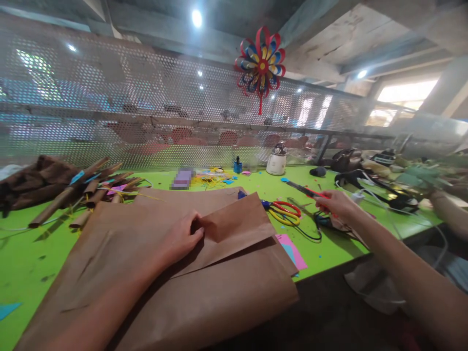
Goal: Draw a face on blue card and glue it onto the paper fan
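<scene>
My left hand (pixel 185 236) is closed, thumb against fingers, on a raised flap of the brown kraft paper (pixel 234 292). Large folded sheets of this paper lie before me, overhanging the table's front edge. My right hand (pixel 338 207) reaches out to the right, its fingers wrapped round red-handled scissors (pixel 305 189). Their long dark blades point left, above the table. Between my hands, beside the paper, lie red and yellow loops (pixel 287 213) with a dark cord. Pink paper (pixel 296 251) shows from under the brown paper's right edge.
Rolled brown paper tubes (pixel 95 192) pile up at left. Yellow scraps (pixel 214 178), a blue bottle (pixel 238 165) and a white jar (pixel 277 160) stand along the back. Bags and cables (pixel 383 187) crowd the right, near another person's arm (pixel 449 214). A perforated screen (pixel 146 107) rises behind.
</scene>
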Demonstrator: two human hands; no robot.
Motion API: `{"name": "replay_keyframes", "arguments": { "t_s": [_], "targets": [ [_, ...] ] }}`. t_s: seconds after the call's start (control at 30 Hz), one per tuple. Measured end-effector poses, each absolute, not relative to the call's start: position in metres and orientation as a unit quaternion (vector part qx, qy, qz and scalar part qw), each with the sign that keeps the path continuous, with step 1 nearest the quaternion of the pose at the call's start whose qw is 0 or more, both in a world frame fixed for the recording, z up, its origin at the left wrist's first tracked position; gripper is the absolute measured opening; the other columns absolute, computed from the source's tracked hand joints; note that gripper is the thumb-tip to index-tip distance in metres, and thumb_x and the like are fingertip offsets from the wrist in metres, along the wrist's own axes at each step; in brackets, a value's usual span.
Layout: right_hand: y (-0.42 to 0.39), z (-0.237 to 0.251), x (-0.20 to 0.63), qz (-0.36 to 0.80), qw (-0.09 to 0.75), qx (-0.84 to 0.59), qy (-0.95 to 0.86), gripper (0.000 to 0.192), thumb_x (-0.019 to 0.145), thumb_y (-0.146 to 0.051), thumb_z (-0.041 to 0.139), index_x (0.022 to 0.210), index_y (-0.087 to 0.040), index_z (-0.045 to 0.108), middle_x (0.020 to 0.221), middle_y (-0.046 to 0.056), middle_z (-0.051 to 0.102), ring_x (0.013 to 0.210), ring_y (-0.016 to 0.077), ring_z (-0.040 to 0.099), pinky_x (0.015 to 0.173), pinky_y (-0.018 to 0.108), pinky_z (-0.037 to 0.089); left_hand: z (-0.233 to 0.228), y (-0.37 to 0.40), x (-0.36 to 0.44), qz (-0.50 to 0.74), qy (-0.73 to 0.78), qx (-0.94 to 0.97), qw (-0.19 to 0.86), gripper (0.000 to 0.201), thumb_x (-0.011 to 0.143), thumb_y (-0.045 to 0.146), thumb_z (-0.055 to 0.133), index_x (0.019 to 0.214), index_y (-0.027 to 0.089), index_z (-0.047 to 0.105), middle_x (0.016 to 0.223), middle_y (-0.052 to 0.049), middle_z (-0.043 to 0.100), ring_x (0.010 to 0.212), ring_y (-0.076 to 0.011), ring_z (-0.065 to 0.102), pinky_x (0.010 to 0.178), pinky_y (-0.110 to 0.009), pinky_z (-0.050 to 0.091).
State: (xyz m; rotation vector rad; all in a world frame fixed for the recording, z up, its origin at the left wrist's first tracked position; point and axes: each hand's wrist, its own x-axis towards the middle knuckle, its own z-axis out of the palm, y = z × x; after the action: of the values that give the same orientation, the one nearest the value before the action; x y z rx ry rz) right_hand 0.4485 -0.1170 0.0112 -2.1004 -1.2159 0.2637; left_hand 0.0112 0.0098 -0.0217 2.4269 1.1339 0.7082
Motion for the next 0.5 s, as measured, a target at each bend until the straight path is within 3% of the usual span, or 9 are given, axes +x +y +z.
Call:
{"name": "replay_keyframes", "arguments": {
  "t_s": [0.13, 0.2, 0.27, 0.4, 0.5],
  "targets": [
    [-0.128, 0.013, 0.415, 0.216, 0.421, -0.711, -0.52, 0.054, 0.075, -0.067, 0.052, 0.092, -0.016, 0.061, 0.071, 0.003, 0.059, 0.056, 0.0118, 0.052, 0.052, 0.025, 0.042, -0.022, 0.011, 0.01, 0.253, 0.4, 0.86, 0.193, 0.012, 0.077, 0.03, 0.047, 0.083, 0.021, 0.049, 0.082, -0.004, 0.062, 0.078, -0.0217, 0.057, 0.07, -0.034, 0.042],
    [-0.131, 0.012, 0.397, 0.276, 0.414, -0.683, -0.535, 0.055, 0.076, -0.066, 0.055, 0.089, -0.014, 0.064, 0.068, 0.003, 0.059, 0.053, 0.0102, 0.05, 0.05, 0.024, 0.041, -0.022, 0.011, 0.01, 0.254, 0.4, 0.859, 0.196, 0.013, 0.077, 0.031, 0.047, 0.085, 0.021, 0.05, 0.083, -0.004, 0.062, 0.078, -0.0215, 0.058, 0.07, -0.033, 0.043],
    [-0.133, 0.013, 0.385, 0.344, 0.391, -0.656, -0.546, 0.054, 0.077, -0.063, 0.058, 0.092, -0.011, 0.067, 0.06, 0.001, 0.056, 0.047, 0.0082, 0.047, 0.046, 0.022, 0.037, -0.022, 0.01, 0.009, 0.251, 0.403, 0.858, 0.198, 0.016, 0.078, 0.033, 0.047, 0.087, 0.021, 0.051, 0.084, -0.003, 0.063, 0.078, -0.0214, 0.059, 0.07, -0.033, 0.043],
    [-0.14, 0.02, 0.387, 0.462, 0.299, -0.623, -0.557, 0.06, 0.08, -0.052, 0.063, 0.125, -0.013, 0.059, 0.052, -0.002, 0.055, 0.041, 0.0053, 0.038, 0.04, 0.018, 0.024, -0.022, 0.009, 0.011, 0.245, 0.405, 0.858, 0.197, 0.019, 0.08, 0.036, 0.047, 0.09, 0.02, 0.053, 0.086, -0.004, 0.065, 0.081, -0.022, 0.06, 0.072, -0.034, 0.044],
    [-0.146, 0.025, 0.397, 0.481, 0.246, -0.621, -0.568, 0.059, 0.08, -0.051, 0.063, 0.125, -0.012, 0.06, 0.056, 0.0, 0.058, 0.042, 0.0039, 0.036, 0.04, 0.018, 0.021, -0.021, 0.009, 0.012, 0.242, 0.404, 0.862, 0.189, 0.019, 0.08, 0.036, 0.049, 0.09, 0.02, 0.053, 0.087, -0.004, 0.065, 0.083, -0.0227, 0.06, 0.074, -0.035, 0.044]
  ]
}}
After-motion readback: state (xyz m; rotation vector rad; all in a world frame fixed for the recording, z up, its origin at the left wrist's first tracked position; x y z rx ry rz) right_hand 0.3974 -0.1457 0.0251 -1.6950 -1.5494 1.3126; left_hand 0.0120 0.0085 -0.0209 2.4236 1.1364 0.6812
